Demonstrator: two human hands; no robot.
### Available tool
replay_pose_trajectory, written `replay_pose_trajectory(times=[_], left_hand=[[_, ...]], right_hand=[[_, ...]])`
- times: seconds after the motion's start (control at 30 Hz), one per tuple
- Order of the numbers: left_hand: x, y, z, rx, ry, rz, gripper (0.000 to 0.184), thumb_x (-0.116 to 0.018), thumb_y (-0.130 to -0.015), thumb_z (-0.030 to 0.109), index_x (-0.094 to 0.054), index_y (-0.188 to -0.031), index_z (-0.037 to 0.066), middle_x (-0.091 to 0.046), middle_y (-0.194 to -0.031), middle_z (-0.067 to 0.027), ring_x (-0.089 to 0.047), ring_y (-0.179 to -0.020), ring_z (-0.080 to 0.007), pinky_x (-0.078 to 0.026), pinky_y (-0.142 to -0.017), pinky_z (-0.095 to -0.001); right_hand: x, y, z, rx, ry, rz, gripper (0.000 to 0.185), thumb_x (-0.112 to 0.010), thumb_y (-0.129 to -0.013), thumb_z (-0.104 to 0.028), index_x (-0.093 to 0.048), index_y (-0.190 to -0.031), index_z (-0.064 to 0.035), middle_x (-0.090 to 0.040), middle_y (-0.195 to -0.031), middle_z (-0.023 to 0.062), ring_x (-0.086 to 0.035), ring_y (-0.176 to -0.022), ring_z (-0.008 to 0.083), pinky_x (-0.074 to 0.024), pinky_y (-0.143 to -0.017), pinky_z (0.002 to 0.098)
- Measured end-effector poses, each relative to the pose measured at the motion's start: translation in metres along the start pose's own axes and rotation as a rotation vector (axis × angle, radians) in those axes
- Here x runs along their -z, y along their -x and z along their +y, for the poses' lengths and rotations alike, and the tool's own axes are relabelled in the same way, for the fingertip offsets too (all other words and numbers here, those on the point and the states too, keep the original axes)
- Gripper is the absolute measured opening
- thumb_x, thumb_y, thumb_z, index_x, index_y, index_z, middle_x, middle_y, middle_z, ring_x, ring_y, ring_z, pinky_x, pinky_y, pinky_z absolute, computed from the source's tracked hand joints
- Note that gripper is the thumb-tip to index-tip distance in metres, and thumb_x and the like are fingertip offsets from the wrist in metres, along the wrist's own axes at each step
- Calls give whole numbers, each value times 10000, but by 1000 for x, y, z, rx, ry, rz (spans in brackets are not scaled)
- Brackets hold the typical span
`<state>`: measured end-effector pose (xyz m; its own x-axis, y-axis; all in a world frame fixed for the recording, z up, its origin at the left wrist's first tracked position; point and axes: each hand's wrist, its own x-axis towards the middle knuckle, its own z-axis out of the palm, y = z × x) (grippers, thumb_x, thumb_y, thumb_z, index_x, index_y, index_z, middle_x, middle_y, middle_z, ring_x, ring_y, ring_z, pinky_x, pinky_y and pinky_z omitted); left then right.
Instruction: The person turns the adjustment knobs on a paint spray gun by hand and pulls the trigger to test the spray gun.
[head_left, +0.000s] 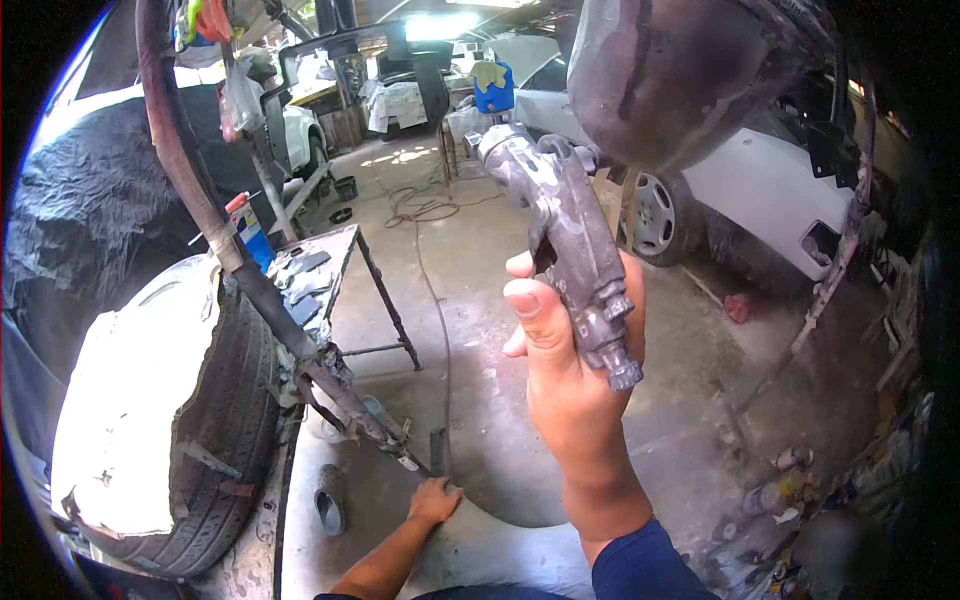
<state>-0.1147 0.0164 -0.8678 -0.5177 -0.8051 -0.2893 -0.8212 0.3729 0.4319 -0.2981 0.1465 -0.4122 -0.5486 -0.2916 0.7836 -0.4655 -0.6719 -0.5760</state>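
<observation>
My right hand (570, 370) is raised in the middle of the view, closed around a grey metal spray gun (575, 220). The gun is tilted, its round head up and to the left, its ribbed knobs low near my wrist. Just behind it, at the upper right, is a large, dark, smooth rounded piece (640, 120); whether the two touch I cannot tell. My left hand (437, 502) lies low in the view on the edge of a pale smooth panel (510, 555), close to the foot of a slanted pole (270, 315). Its fingers look laid over the edge, partly hidden.
At left, a tyre (240, 420) carries a pale cover. A metal-legged table (345, 245) bears dark scraps. A hose (435, 285) crosses the concrete floor. A silver car (745, 200) stands at right; clutter (780, 500) lies lower right, and a grey cup (330, 505) sits near my left arm.
</observation>
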Motion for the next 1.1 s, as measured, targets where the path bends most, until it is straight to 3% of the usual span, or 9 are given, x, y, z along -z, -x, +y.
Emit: replay_pose_trajectory(times=[0.17, 0.5, 0.73, 1.1], left_hand=[[8, 7, 7, 1, 5, -12, 699, -579, -925, 565, -581, -1430, 81, -535, -1497, -164, -487, -1386, -370, -382, -1165, -482], [4, 10, 1, -3, 56, 24, 687, -590, -922, 555, -593, -1411, 72, -553, -1469, -164, -488, -1384, -371, -385, -1157, -495], [4, 10, 3, 6, 89, 2, 701, -581, -917, 568, -578, -1439, 100, -541, -1481, -148, -462, -1396, -359, -370, -1158, -494], [7, 11, 1, -2, 92, 11, 672, -586, -924, 559, -590, -1429, 116, -550, -1475, -127, -461, -1404, -336, -362, -1161, -514]], right_hand=[[-16, -2, 15, 69, -33, -10, 450, -803, -933, -206, -529, -1229, -7, -698, -963, 107, -669, -782, 152, -530, -717, 281], [-56, 2, 41, 192, 83, 74, 435, -786, -940, -175, -504, -1217, 7, -690, -984, 158, -702, -722, 237, -535, -637, 332], [-75, -3, 46, 119, 101, 34, 412, -776, -951, -177, -512, -1202, 16, -672, -943, 144, -670, -699, 216, -525, -629, 330], [-83, -6, 25, 224, 146, 52, 411, -781, -946, -155, -511, -1207, 12, -650, -929, 100, -626, -732, 147, -516, -667, 286]])
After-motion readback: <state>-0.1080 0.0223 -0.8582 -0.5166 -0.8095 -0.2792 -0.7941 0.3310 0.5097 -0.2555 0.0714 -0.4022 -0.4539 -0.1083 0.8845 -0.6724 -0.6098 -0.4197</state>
